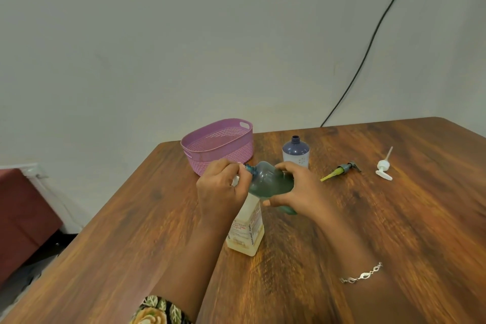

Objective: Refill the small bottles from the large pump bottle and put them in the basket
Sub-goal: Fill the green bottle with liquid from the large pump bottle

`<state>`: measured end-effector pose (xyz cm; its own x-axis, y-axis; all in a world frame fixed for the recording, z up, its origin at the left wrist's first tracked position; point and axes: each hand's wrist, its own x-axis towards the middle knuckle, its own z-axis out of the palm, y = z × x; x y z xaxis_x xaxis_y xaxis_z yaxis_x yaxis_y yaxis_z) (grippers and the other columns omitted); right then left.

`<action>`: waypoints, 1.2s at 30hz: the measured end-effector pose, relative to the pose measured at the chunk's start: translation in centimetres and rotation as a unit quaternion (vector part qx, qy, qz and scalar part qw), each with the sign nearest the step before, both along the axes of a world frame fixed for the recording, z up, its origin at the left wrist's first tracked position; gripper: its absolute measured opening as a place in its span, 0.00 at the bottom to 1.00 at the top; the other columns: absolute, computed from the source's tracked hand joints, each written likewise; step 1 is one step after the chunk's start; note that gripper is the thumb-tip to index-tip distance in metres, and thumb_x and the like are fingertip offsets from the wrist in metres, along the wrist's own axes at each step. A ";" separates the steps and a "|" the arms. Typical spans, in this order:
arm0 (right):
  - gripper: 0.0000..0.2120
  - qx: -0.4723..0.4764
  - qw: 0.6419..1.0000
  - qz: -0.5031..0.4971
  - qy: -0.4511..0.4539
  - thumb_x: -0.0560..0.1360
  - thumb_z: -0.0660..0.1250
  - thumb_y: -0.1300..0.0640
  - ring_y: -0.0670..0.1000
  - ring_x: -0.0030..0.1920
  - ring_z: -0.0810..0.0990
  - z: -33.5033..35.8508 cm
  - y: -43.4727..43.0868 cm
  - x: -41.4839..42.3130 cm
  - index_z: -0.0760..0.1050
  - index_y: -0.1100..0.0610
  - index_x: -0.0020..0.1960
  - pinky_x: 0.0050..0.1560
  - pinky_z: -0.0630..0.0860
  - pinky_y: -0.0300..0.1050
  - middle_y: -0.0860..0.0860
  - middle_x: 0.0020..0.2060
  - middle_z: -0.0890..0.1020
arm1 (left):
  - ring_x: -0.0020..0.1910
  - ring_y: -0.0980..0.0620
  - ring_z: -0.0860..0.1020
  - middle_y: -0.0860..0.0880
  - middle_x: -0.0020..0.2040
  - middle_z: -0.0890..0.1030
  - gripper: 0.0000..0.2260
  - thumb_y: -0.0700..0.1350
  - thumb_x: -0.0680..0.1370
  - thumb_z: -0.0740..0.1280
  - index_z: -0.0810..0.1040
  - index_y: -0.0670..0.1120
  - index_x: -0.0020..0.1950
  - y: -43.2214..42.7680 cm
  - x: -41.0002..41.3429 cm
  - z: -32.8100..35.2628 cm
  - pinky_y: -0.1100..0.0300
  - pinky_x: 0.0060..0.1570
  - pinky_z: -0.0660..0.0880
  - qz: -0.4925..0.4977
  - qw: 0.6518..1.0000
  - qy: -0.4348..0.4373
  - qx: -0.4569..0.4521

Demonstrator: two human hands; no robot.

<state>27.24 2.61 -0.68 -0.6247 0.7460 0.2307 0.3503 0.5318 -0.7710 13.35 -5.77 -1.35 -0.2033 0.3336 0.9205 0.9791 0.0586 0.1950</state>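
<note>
Item in hand: small translucent teal plastic bottle [271, 179], uncapped, held tilted on its side above the brown wooden table [394, 218], with its neck pointing toward your left hand [221, 187]. Your right hand [297, 187] wraps the bottle's body, fingers over the top and thumb beneath. Your left hand is curled at the neck, over what looks like the white spout of the large clear pump bottle of pale yellow liquid [246, 231], which stands directly below; the exact contact is blurred. Handling, as judged: the teal bottle is thin-walled and light, so it would dent under a hard squeeze. Hold it round the mid-body, firmly but gently, and expect it to turn slippery if liquid runs down the neck. The large bottle looks heavier and steadier; press it from above. Also present: small blue-and-white plastic bottle [295, 152], open-necked and upright, near the purple woven-pattern plastic basket [218, 144] at the table's far edge. A dark pump cap with yellow-green tube [342, 169] and a white pump cap [383, 169] lie apart to the right.
</note>
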 end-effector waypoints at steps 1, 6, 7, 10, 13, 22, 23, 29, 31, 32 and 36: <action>0.32 -0.001 1.000 -0.001 -0.003 0.59 0.79 0.54 0.45 0.49 0.72 -0.2 -0.1 0.1 0.71 0.50 0.61 0.43 0.69 0.38 0.44 0.48 0.73 | 0.29 0.55 0.72 0.47 0.29 0.78 0.14 0.42 0.73 0.62 0.79 0.39 0.31 0.0 0.0 -0.3 0.68 0.32 0.65 0.000 1.000 -0.001 0.002; 0.32 -0.003 1.000 -0.001 0.003 0.60 0.79 0.54 0.44 0.49 0.71 -0.3 -0.1 0.2 0.71 0.50 0.61 0.39 0.67 0.33 0.43 0.48 0.72 | 0.29 0.57 0.71 0.48 0.29 0.77 0.14 0.43 0.73 0.62 0.79 0.39 0.30 0.1 0.1 -0.3 0.70 0.31 0.63 -0.004 1.000 -0.016 -0.006; 0.32 -0.002 1.000 0.000 0.004 0.60 0.79 0.54 0.44 0.49 0.71 -0.1 -0.1 0.2 0.71 0.50 0.62 0.39 0.67 0.33 0.44 0.48 0.73 | 0.28 0.57 0.71 0.48 0.29 0.78 0.14 0.43 0.73 0.61 0.80 0.40 0.31 0.0 0.1 -0.1 0.69 0.30 0.64 -0.006 1.000 -0.021 -0.007; 0.33 0.004 1.000 0.001 0.006 0.60 0.79 0.53 0.45 0.49 0.71 0.4 0.1 0.1 0.71 0.51 0.62 0.42 0.68 0.37 0.44 0.49 0.73 | 0.29 0.56 0.74 0.49 0.31 0.79 0.15 0.45 0.74 0.61 0.82 0.40 0.33 -0.1 -0.1 0.8 0.67 0.27 0.67 -0.010 0.999 -0.045 -0.007; 0.33 0.004 1.000 0.001 0.000 0.60 0.79 0.53 0.45 0.50 0.72 0.5 0.0 0.1 0.71 0.50 0.62 0.47 0.70 0.40 0.44 0.48 0.72 | 0.29 0.56 0.74 0.48 0.31 0.80 0.14 0.44 0.74 0.62 0.82 0.40 0.33 -0.1 0.2 0.6 0.68 0.29 0.67 -0.013 0.999 -0.048 0.006; 0.33 0.003 1.000 -0.001 -0.004 0.59 0.80 0.54 0.45 0.49 0.72 0.0 -0.1 0.1 0.71 0.51 0.62 0.44 0.68 0.39 0.44 0.48 0.73 | 0.26 0.55 0.71 0.48 0.28 0.77 0.14 0.43 0.74 0.62 0.79 0.40 0.30 0.2 0.0 -0.3 0.66 0.28 0.63 -0.006 0.999 -0.042 0.008; 0.33 0.004 1.000 0.000 -0.002 0.60 0.79 0.54 0.45 0.49 0.71 0.2 -0.1 0.1 0.71 0.51 0.62 0.45 0.68 0.39 0.44 0.48 0.72 | 0.27 0.56 0.71 0.48 0.28 0.77 0.14 0.43 0.74 0.62 0.79 0.40 0.30 0.1 -0.1 0.0 0.67 0.28 0.63 -0.005 0.999 -0.039 0.005; 0.34 0.003 1.000 0.001 -0.002 0.60 0.79 0.54 0.45 0.49 0.71 0.5 -0.1 0.1 0.71 0.52 0.63 0.46 0.68 0.39 0.45 0.50 0.73 | 0.29 0.56 0.73 0.47 0.31 0.79 0.13 0.42 0.74 0.63 0.81 0.39 0.32 0.2 0.0 0.1 0.70 0.31 0.64 -0.005 0.999 -0.031 0.014; 0.34 0.002 1.000 0.002 -0.011 0.60 0.79 0.55 0.44 0.49 0.70 0.2 -0.2 0.2 0.71 0.52 0.63 0.45 0.67 0.38 0.45 0.49 0.72 | 0.29 0.55 0.73 0.47 0.31 0.79 0.12 0.41 0.73 0.63 0.80 0.38 0.32 0.3 -0.1 -0.5 0.70 0.32 0.64 0.000 1.000 -0.001 0.009; 0.34 0.002 1.000 0.003 -0.012 0.60 0.79 0.55 0.44 0.49 0.70 0.2 -0.2 0.3 0.71 0.53 0.63 0.43 0.67 0.37 0.44 0.49 0.72 | 0.29 0.54 0.73 0.46 0.31 0.78 0.12 0.40 0.73 0.63 0.80 0.38 0.32 0.3 -0.1 -0.7 0.69 0.32 0.64 0.002 1.000 0.009 0.006; 0.34 0.007 1.000 -0.001 -0.009 0.61 0.79 0.55 0.44 0.50 0.70 0.3 -0.3 0.4 0.70 0.53 0.64 0.43 0.67 0.37 0.44 0.49 0.71 | 0.30 0.54 0.74 0.47 0.32 0.79 0.12 0.41 0.74 0.63 0.81 0.39 0.34 0.1 -0.1 -0.9 0.68 0.32 0.65 0.003 1.000 -0.003 -0.002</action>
